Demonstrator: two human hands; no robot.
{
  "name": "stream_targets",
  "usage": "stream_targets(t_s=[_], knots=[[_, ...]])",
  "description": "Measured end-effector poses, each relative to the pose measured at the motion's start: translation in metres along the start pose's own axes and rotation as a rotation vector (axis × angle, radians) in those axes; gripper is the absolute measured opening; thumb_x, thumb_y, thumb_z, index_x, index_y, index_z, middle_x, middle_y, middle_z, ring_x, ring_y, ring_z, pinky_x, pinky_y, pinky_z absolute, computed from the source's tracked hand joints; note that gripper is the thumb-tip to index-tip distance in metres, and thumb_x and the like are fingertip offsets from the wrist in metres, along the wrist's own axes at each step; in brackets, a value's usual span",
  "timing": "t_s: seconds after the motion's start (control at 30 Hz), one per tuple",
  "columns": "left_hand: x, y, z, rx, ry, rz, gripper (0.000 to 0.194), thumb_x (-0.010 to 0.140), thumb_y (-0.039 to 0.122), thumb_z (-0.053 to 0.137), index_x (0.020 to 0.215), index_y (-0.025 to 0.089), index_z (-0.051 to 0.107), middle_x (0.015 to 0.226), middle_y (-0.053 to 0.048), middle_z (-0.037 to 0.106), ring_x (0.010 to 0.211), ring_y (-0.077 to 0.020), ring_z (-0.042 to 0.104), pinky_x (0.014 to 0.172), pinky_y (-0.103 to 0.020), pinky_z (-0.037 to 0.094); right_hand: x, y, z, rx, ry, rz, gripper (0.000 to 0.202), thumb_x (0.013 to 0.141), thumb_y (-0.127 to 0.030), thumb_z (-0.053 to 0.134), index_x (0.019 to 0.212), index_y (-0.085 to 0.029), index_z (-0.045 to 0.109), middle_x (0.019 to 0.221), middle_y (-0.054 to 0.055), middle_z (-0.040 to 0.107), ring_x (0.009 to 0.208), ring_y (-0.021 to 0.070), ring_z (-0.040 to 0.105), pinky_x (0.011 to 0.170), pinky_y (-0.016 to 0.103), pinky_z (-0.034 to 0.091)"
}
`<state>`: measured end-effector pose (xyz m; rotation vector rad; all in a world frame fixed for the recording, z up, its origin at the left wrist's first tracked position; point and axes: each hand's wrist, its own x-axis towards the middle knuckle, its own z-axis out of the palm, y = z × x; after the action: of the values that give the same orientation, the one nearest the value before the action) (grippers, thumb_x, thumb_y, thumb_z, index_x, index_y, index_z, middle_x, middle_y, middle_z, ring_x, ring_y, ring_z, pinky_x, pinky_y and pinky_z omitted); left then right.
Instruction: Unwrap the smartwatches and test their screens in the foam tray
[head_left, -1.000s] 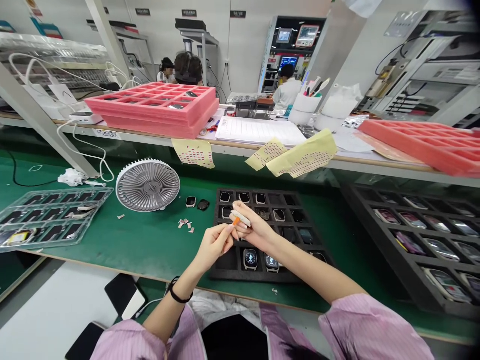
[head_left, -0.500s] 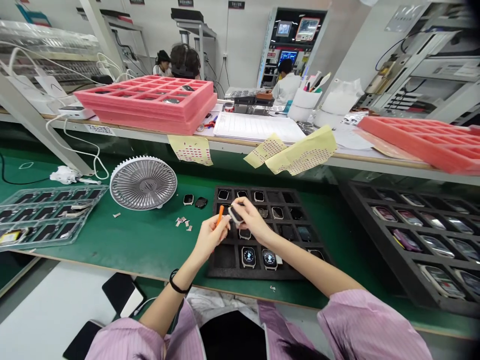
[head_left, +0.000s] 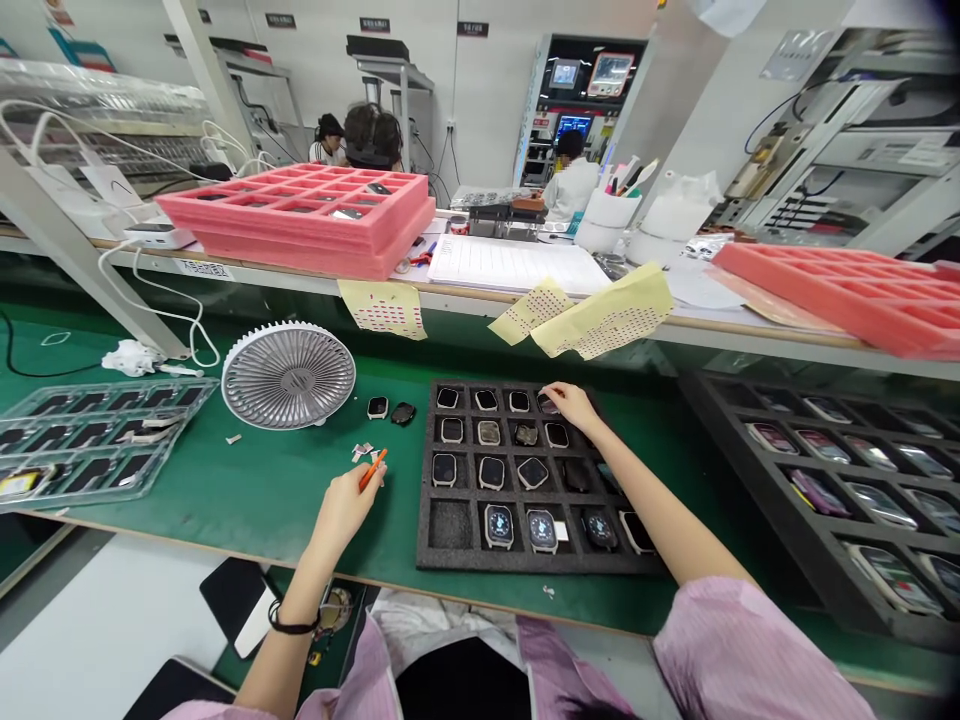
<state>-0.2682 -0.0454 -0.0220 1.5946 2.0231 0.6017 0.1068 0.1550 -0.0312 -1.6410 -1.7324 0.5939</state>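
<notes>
My left hand (head_left: pixel 349 505) is closed around a thin orange stick-like tool (head_left: pixel 373 470), its exact kind unclear. It hovers over the green bench beside several small pale scraps (head_left: pixel 362 452). My right hand (head_left: pixel 572 404) reaches to the back row of a black foam tray (head_left: pixel 448 524), fingers pinched on a smartwatch (head_left: pixel 548 403) that they partly cover in its compartment. Other square watch cases fill most of the tray's compartments. Two in the front row, such as the lit watch (head_left: pixel 499 524), show a dial. A white tag (head_left: pixel 561 531) lies beside one of them.
A round fan (head_left: pixel 289 375) stands left, with two loose watches (head_left: pixel 378 407) near it. Clear plastic trays (head_left: pixel 97 440) lie far left; another black foam tray (head_left: pixel 810 520) is at right. Pink foam trays (head_left: pixel 300 245) and yellow sheets (head_left: pixel 607 315) are on the shelf. Co-workers sit behind.
My hands have parted. The right moved back and right with the watch, from over the tray's middle to its back row. The left moved left off the tray, still holding the orange tool.
</notes>
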Motion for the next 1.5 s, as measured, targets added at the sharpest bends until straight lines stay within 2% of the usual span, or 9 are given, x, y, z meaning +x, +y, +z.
stream_targets(t_s=[0.23,0.33,0.47,0.67,0.8,0.87,0.97,1.23,1.5], knots=[[0.003,-0.001,-0.001,0.042,0.021,-0.009,0.035,0.087,0.043,0.039,0.066,0.021,0.058,0.055,-0.003,0.059,0.061,-0.0221,0.061,0.058,-0.025,0.036,-0.004,0.015,-0.027,-0.172,0.124,0.147,0.02,0.078,-0.03,0.058,0.065,-0.015,0.061,0.1,0.021,0.06,0.113,0.0365,0.047,0.089,0.047,0.039],[0.005,0.001,-0.002,0.074,0.028,-0.02,0.033,0.088,0.041,0.04,0.069,0.021,0.059,0.06,-0.004,0.062,0.064,-0.0232,0.063,0.057,-0.025,0.037,-0.007,0.02,-0.032,-0.146,0.132,0.21,0.029,0.071,-0.031,0.066,0.05,-0.018,0.049,0.091,0.021,0.059,0.109,0.0408,0.048,0.085,0.049,0.039],[0.004,0.005,-0.004,0.135,0.014,-0.031,0.032,0.091,0.039,0.039,0.075,0.02,0.059,0.068,-0.006,0.065,0.07,-0.0254,0.065,0.058,-0.025,0.037,-0.009,0.016,-0.038,0.012,0.096,0.23,0.04,0.061,-0.04,0.076,0.048,-0.021,0.042,0.066,0.008,0.055,0.087,0.0321,0.056,0.071,0.039,0.043],[-0.01,0.028,0.001,0.035,0.102,0.004,0.027,0.09,0.041,0.042,0.094,0.018,0.054,0.075,-0.007,0.064,0.07,-0.0251,0.063,0.057,-0.026,0.038,-0.042,-0.032,-0.031,0.491,-0.031,0.116,0.05,0.065,-0.068,0.062,0.081,-0.024,0.045,0.064,-0.001,0.056,0.056,0.0152,0.051,0.047,0.025,0.036],[-0.026,0.069,0.013,-0.437,-0.192,0.289,0.03,0.09,0.043,0.038,0.081,0.018,0.053,0.062,0.003,0.049,0.054,-0.0122,0.047,0.053,-0.021,0.035,-0.088,-0.089,-0.001,0.745,-0.216,0.069,0.043,0.074,-0.06,0.06,0.097,-0.024,0.051,0.069,-0.002,0.057,0.048,0.0117,0.048,0.04,0.022,0.032],[-0.031,0.091,0.017,-0.619,-0.305,0.307,0.034,0.09,0.046,0.038,0.081,0.017,0.054,0.058,0.006,0.041,0.048,-0.0087,0.036,0.047,-0.019,0.03,-0.11,-0.114,0.011,1.041,-0.441,0.105,0.033,0.076,-0.047,0.067,0.094,-0.024,0.052,0.065,-0.004,0.055,0.042,0.0085,0.043,0.036,0.019,0.026],[-0.034,0.111,0.021,-0.765,-0.366,0.3,0.039,0.09,0.05,0.038,0.078,0.017,0.054,0.053,0.008,0.035,0.042,-0.0064,0.026,0.041,-0.019,0.023,-0.132,-0.14,0.021,1.216,-0.576,0.128,0.023,0.082,-0.039,0.065,0.083,-0.022,0.051,0.059,-0.006,0.053,0.038,0.0054,0.039,0.035,0.018,0.025],[-0.034,0.113,0.023,-0.87,-0.386,0.305,0.043,0.089,0.053,0.043,0.074,0.015,0.057,0.047,0.008,0.034,0.036,-0.0048,0.023,0.036,-0.018,0.02,-0.142,-0.154,0.022,1.203,-0.593,0.141,0.026,0.083,-0.042,0.064,0.083,-0.022,0.047,0.052,-0.009,0.051,0.033,0.006,0.04,0.034,0.017,0.026],[-0.037,0.116,0.018,-0.977,-0.48,0.293,0.042,0.086,0.053,0.049,0.073,0.014,0.058,0.042,0.009,0.035,0.034,-0.0033,0.019,0.034,-0.017,0.016,-0.151,-0.167,0.022,1.389,-0.78,0.256,0.031,0.079,-0.04,0.067,0.079,-0.022,0.042,0.044,-0.014,0.042,0.029,0.0008,0.013,0.031,0.014,0.009]])
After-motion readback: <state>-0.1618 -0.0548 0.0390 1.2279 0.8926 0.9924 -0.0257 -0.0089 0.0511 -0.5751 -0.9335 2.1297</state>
